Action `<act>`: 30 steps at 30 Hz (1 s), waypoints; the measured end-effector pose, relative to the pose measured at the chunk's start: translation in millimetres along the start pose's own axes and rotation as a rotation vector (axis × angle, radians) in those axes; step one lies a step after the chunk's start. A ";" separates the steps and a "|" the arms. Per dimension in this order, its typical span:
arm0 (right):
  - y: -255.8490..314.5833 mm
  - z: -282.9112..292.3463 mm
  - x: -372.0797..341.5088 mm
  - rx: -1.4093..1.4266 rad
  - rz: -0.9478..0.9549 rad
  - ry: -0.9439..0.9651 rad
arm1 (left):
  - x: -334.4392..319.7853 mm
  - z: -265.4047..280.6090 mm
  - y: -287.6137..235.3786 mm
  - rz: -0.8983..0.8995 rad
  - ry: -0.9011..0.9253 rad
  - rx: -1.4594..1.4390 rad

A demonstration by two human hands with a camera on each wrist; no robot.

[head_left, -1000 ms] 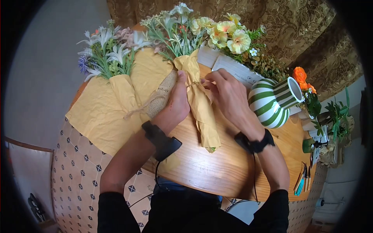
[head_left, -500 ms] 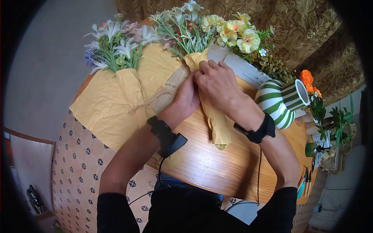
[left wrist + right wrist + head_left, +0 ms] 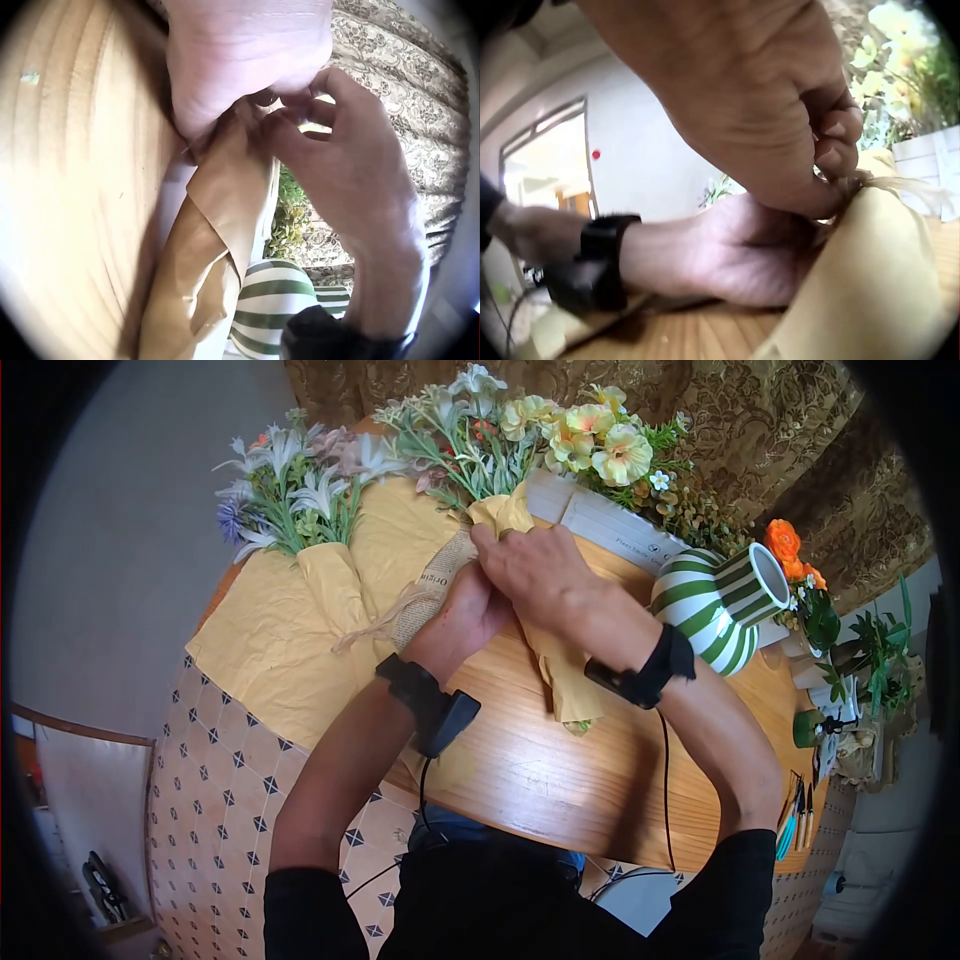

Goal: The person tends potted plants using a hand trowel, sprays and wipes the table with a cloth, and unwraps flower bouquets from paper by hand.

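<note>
A flower bouquet wrapped in yellow-brown paper (image 3: 558, 675) lies slanting across the table, its white and green blooms (image 3: 490, 460) toward the back. My left hand (image 3: 467, 612) grips the narrowed middle of this wrap from the left side, its fingers mostly hidden. Over the same spot, my right hand (image 3: 545, 575) pinches a thin twine (image 3: 900, 182) with thumb and curled fingers. In the right wrist view the twine runs across the wrap's neck, with loose strands to the right. The left wrist view has the right fingertips close beside the left hand.
Another paper-wrapped bouquet (image 3: 270, 630) with a newsprint band (image 3: 425, 595) lies at left. To the right, a green-and-white striped vase (image 3: 705, 605) lies tilted near a white box (image 3: 610, 530). Tools (image 3: 795, 820) and a green bottle (image 3: 806, 728) are along the right edge.
My right hand has moved left and up over the wrap's neck, closing in on the left hand. The left hand keeps its hold on the bouquet.
</note>
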State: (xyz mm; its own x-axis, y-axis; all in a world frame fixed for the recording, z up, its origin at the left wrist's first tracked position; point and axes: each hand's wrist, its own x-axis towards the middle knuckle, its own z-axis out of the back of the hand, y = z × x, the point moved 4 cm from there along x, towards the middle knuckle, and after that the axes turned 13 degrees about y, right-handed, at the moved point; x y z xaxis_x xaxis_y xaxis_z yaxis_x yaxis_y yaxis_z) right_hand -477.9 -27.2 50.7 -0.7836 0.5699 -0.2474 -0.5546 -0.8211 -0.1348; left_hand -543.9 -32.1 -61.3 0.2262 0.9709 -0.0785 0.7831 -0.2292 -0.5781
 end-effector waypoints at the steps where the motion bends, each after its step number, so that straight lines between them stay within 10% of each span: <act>1: -2.2 3.4 2.2 0.003 0.004 -0.006 | 1.8 -0.6 -0.6 -0.007 0.011 0.035; 7: -6.9 6.5 4.8 0.189 -0.003 0.018 | -2.2 5.4 -2.6 -0.034 0.025 0.118; 9: -4.0 21.3 -9.2 1.179 0.050 0.038 | 9.1 14.9 -0.8 -0.154 0.232 0.131; 10: 1.9 30.9 -19.7 1.179 0.048 0.045 | 12.3 16.6 0.5 -0.272 0.433 0.140; 12: 9.7 66.0 -47.1 0.274 -0.094 -0.450 | 11.2 5.6 -1.0 -0.174 0.224 0.128; 17: -22.2 36.3 -51.5 0.135 -0.092 -0.572 | 12.6 14.6 0.3 -0.048 0.021 0.014; 19: -19.2 -2.4 -33.7 0.148 0.007 -0.468 | 30.8 42.2 8.1 0.021 0.960 -0.445; 20: -20.2 -14.3 -27.8 0.151 0.000 -0.474 | 24.6 24.7 6.3 0.030 0.962 -0.441; 22: -17.2 -24.5 -19.3 0.041 0.062 -0.540 | 8.1 1.7 0.8 -0.009 -0.026 0.069; 25: 14.4 -20.4 -41.0 0.113 0.065 -0.462 | -10.5 -5.6 -0.7 0.102 -0.114 -0.045; 27: 42.5 -21.9 -66.7 0.602 0.130 0.140 | 7.7 4.7 7.2 0.154 0.142 -0.036; 30: 93.8 -11.5 -134.3 0.939 0.383 0.299 | 6.2 -7.2 -0.4 -0.021 0.075 0.031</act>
State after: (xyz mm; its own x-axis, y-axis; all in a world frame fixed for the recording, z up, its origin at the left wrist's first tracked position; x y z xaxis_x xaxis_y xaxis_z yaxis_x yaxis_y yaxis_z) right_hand -421.5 -181.2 60.2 -0.9222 0.1422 -0.3595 -0.3789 -0.5178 0.7670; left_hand -538.6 -26.4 -55.7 0.2535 0.9673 -0.0059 0.7698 -0.2055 -0.6043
